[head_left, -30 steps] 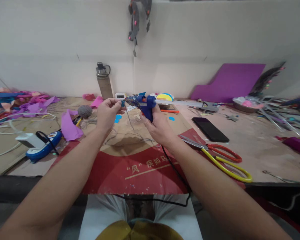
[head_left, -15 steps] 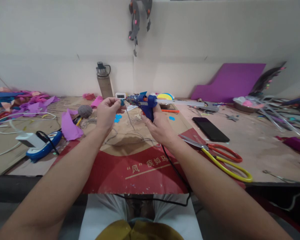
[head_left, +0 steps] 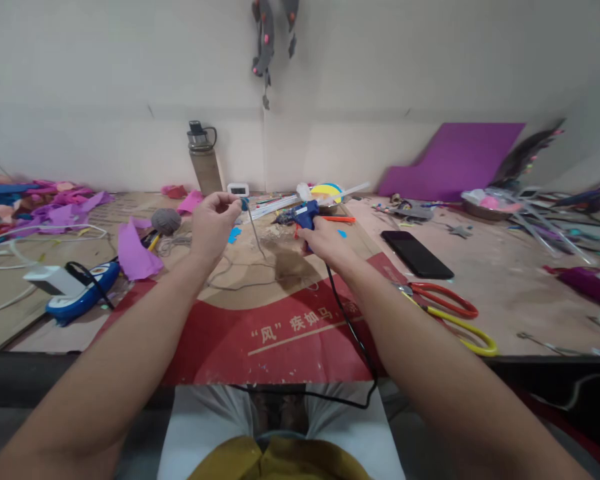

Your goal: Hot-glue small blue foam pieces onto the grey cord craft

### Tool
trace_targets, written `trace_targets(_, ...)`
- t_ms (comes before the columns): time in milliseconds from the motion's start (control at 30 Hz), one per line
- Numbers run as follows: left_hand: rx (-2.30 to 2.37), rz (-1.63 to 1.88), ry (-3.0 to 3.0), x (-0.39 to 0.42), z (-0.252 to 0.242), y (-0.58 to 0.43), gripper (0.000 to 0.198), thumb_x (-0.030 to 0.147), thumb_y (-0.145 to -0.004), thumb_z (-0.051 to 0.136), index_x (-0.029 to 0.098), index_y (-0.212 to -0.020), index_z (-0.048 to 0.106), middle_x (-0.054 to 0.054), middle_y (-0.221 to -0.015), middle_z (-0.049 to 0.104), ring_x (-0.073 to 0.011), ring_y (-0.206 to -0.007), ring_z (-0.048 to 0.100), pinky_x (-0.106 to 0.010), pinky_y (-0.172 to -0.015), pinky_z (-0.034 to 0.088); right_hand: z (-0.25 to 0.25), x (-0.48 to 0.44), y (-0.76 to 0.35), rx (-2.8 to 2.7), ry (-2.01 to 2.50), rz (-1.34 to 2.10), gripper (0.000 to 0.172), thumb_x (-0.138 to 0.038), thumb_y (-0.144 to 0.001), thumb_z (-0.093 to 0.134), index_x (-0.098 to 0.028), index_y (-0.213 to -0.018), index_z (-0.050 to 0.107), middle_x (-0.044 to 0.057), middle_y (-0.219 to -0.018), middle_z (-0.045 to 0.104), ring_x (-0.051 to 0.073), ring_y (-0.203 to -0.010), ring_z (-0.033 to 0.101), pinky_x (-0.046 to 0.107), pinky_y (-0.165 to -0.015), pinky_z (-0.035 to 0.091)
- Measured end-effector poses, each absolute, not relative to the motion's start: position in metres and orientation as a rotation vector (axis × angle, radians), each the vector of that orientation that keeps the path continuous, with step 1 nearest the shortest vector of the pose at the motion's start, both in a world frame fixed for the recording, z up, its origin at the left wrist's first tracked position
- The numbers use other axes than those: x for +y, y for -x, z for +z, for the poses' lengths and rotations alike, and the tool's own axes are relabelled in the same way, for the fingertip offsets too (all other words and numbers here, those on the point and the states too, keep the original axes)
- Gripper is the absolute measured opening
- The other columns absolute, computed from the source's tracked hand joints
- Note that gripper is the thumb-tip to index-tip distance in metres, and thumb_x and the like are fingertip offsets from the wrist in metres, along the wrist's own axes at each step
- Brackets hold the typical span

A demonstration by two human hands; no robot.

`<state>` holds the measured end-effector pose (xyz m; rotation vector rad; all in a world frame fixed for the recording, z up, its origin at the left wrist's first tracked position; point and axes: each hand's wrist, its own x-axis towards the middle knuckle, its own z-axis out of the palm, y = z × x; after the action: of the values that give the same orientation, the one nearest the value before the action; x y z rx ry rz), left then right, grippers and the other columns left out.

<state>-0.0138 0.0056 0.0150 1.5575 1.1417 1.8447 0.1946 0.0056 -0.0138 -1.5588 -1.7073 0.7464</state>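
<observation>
My left hand (head_left: 211,225) pinches a small blue felt piece (head_left: 245,204) between thumb and fingertips, above the cardboard. From it a grey yarn (head_left: 255,233) hangs and trails in loops on the board. My right hand (head_left: 329,244) is wrapped around the handle of a blue glue gun (head_left: 307,215), its nozzle facing left and apart from the felt piece. A clear glue stick (head_left: 354,191) sticks out toward the back right. The gun's black cord (head_left: 353,333) runs down past the table edge. Blue felt cutouts (head_left: 235,235) lie behind my left hand's fingers.
A red and tan cardboard sheet (head_left: 220,347) covers the table's front middle. To the right lie scissors (head_left: 445,307) and a black phone (head_left: 417,254). A power strip (head_left: 83,295), a yarn ball (head_left: 165,221) and felt scraps are at left. A bottle (head_left: 205,160) stands behind.
My right hand has drawn the glue gun away from the felt piece, lower and to the right, and tilted it. My left hand keeps the felt piece in nearly the same place.
</observation>
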Motion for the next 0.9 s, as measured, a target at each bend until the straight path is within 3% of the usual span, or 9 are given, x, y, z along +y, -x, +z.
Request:
trace_targets(133,1.26,1.839,-1.809,-0.003,0.017,0.009,0.001,0.017,-0.071,0.064,0.017,-0.071,0.064,0.002,-0.061,0.057,-0.007,-0.053,0.047,-0.02,-0.047,0.034,-0.013,0.009,-0.21,-1.894,1.817,0.487,0.017,-0.025,-0.081,0.052,-0.013,-0.08,0.064,0.017,-0.079,0.068,0.027,-0.082,0.067,0.037,-0.073,0.048)
trace_targets(267,1.288,1.808,-1.951,-0.007,0.016,0.005,0.003,0.015,-0.071,0.064,0.018,-0.072,0.064,0.001,-0.066,0.06,-0.0081,-0.056,0.051,-0.021,-0.052,0.039,-0.005,-0.001,-0.213,-1.825,1.758,0.114,0.02,-0.032,-0.081,0.057,-0.013,-0.077,0.062,0.022,-0.091,0.066,0.033,-0.103,0.059,0.046,-0.089,0.042)
trace_targets(333,1.3,1.79,-1.999,-0.008,0.014,0.003,0.004,0.015,-0.071,0.064,0.018,-0.073,0.064,0.0,-0.069,0.061,-0.0086,-0.058,0.052,-0.021,-0.054,0.04,-0.003,-0.005,-0.201,-1.738,1.538,0.107,0.017,-0.032,-0.083,0.054,-0.015,-0.082,0.057,0.017,-0.091,0.065,0.027,-0.099,0.059,0.043,-0.088,0.044)
trace_targets(400,1.296,1.763,-2.036,-0.01,0.013,0.0,0.004,0.015,-0.072,0.063,0.018,-0.075,0.064,0.0,-0.072,0.062,-0.009,-0.06,0.053,-0.022,-0.055,0.041,-0.005,-0.008,-0.182,-1.656,1.242,0.405,0.012,-0.029,-0.082,0.054,-0.019,-0.087,0.049,0.009,-0.091,0.064,0.02,-0.09,0.061,0.038,-0.083,0.048)
trace_targets(533,1.271,1.728,-2.081,-0.014,0.012,-0.005,0.006,0.015,-0.073,0.063,0.018,-0.078,0.065,-0.001,-0.075,0.062,-0.0098,-0.063,0.054,-0.023,-0.058,0.043,-0.007,-0.016,-0.146,-1.373,0.824,1.081,0.027,-0.018,-0.076,0.057,-0.024,-0.09,0.034,-0.001,-0.086,0.062,0.011,-0.078,0.063,0.032,-0.08,0.051)
trace_targets(633,1.27,1.716,-2.032,-0.016,0.013,-0.007,0.006,0.016,-0.072,0.064,0.019,-0.077,0.066,-0.001,-0.075,0.063,-0.0104,-0.064,0.055,-0.022,-0.057,0.043,-0.004,-0.023,-0.137,-1.257,0.748,1.298,0.031,-0.016,-0.076,0.057,-0.025,-0.092,0.033,-0.007,-0.074,0.053,0.007,-0.06,0.056,0.029,-0.069,0.052)
trace_targets(767,1.266,1.672,-1.933,-0.017,0.014,-0.009,0.005,0.016,-0.071,0.067,0.018,-0.076,0.066,0.0,-0.067,0.062,-0.0089,-0.055,0.053,-0.021,-0.051,0.042,-0.002,-0.026,-0.143,-1.303,0.794,1.128,0.023,-0.021,-0.077,0.058,-0.024,-0.091,0.04,-0.009,-0.069,0.043,0.007,-0.056,0.043,0.021,-0.053,0.044)
trace_targets(900,1.174,1.613,-1.854,-0.018,0.012,-0.012,0.003,0.019,-0.075,0.065,0.017,-0.076,0.063,0.001,-0.061,0.061,-0.0097,-0.053,0.059,-0.021,-0.051,0.048,-0.002,-0.022,-0.149,-1.409,0.883,0.831,0.009,-0.024,-0.079,0.056,-0.021,-0.08,0.048,-0.005,-0.071,0.048,0.008,-0.064,0.045,0.022,-0.057,0.039)
